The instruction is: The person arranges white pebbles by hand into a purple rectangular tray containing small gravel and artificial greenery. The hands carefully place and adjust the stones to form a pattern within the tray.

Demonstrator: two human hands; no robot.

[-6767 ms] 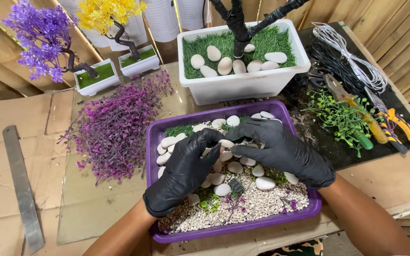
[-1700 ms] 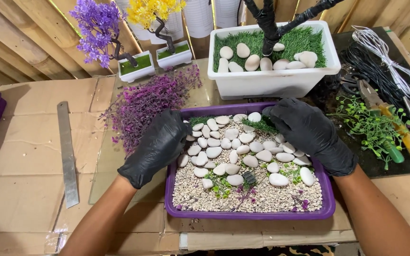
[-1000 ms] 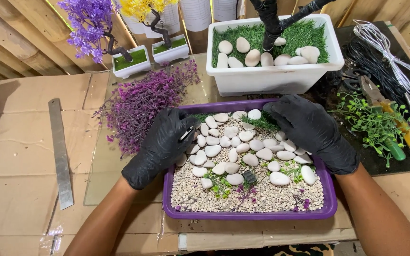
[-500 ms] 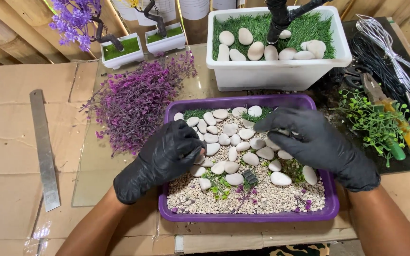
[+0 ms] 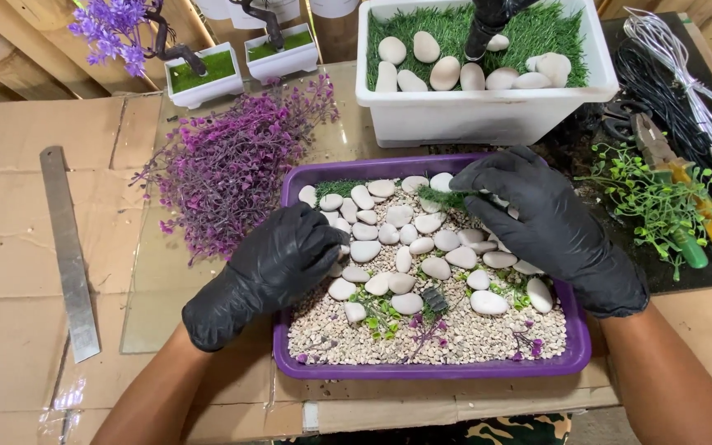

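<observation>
Metal ruler (image 5: 67, 251) lies far left on cardboard; purple foliage (image 5: 228, 161) beside the tray. Left hand (image 5: 278, 264), earlier resting at the purple tray (image 5: 430, 371) edge, has now curled over the white pebbles (image 5: 405, 251), fingers bent; whether it grips one I cannot tell. Right hand (image 5: 541, 218) has shifted to the back, pinching a green grass tuft (image 5: 442, 198). Arranging continues.
</observation>
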